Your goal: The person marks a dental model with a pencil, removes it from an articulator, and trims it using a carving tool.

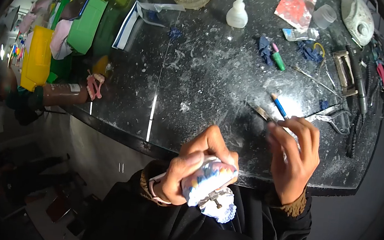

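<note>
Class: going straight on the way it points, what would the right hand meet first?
Likely the blade-like tool just past the right hand, beside the blue pencil; blur and depth make it uncertain.

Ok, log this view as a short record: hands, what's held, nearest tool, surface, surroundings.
Left hand: gripping the white model
Held item: white model with blue and pinkish patches, metal fitting at its lower part
Right hand: near the table's edge, fingers blurred, hold unclear
Nearest tool: blue stick-like tool, contact unclear
Surface: dark table, white specks
Far side: white bottle, upright
Picture's left: green bin, yellow bin
</note>
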Available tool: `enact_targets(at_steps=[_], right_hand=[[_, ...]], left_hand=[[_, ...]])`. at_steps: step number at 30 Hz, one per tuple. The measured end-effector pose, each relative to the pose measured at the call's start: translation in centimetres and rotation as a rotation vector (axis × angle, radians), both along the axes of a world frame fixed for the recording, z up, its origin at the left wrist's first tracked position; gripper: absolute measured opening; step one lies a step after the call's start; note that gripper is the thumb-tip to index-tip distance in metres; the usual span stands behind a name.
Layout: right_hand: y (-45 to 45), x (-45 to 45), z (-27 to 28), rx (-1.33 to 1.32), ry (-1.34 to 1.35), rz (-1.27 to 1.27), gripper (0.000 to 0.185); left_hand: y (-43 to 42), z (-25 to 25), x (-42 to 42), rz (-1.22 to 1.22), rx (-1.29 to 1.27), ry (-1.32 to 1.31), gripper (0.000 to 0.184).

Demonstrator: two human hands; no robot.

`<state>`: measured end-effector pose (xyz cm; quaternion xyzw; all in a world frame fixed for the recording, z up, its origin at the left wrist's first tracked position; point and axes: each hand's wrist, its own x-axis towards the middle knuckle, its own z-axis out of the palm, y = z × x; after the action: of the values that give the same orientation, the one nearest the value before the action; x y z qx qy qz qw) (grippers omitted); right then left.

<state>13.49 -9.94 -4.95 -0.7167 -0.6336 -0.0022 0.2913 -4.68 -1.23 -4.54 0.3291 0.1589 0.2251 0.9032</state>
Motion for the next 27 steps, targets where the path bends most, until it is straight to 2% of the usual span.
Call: enact_targets(at_steps=[2, 4, 5, 6, 9, 10, 11, 15, 17, 21, 27], right_hand=[[-0.1, -0.5, 2.9, 0.153, 0.416, 0.159, 0.026], [-0.4, -1.4, 4.3, 0.158, 0.658, 0.334, 0.031], [-0.2, -2.0, 4.4, 0.194, 0.638, 0.359, 0.029], [-0.3, -1.8, 4.8, 0.125, 0.566, 0.405, 0.035], [-0.1, -1.1, 5.2, 0.097, 0.514, 0.451, 0.029], [-0.3, -1.0, 5.0, 0.092, 0.490, 0.490, 0.037], [-0.3, -1.0, 5.2, 0.060, 0.479, 0.499, 0.033], [0.1, -0.3, 6.1, -0.086, 0.438, 0.542, 0.036], [0.4, -0.4, 6.0, -0.066, 0.429, 0.553, 0.038], [0.5, -0.7, 5.6, -0.078, 0.450, 0.559, 0.043], [0.6, -0.6, 5.4, -0.146, 0.526, 0.605, 0.046]], left_hand=[[-0.4, -0.3, 0.0, -0.008, 0.050, -0.063, 0.043], [-0.4, 0.7, 0.1, -0.033, 0.199, -0.017, 0.042], [0.0, 0.7, 0.0, -0.088, 0.280, -0.038, 0.040], [-0.5, 0.5, 0.4, -0.056, 0.245, -0.132, 0.036], [-0.8, 0.8, 0.6, -0.083, 0.255, -0.157, 0.031], [-1.2, 0.8, 0.9, -0.067, 0.245, -0.172, 0.030], [-1.3, 0.7, 1.1, -0.050, 0.235, -0.186, 0.029], [-1.0, 0.5, -0.1, -0.154, 0.322, -0.047, 0.032], [-0.9, 0.1, -0.7, -0.186, 0.361, 0.013, 0.032], [-1.3, -0.2, -0.8, -0.134, 0.407, 0.049, 0.035], [-1.0, -1.5, -1.1, -0.174, 0.424, -0.086, 0.054]])
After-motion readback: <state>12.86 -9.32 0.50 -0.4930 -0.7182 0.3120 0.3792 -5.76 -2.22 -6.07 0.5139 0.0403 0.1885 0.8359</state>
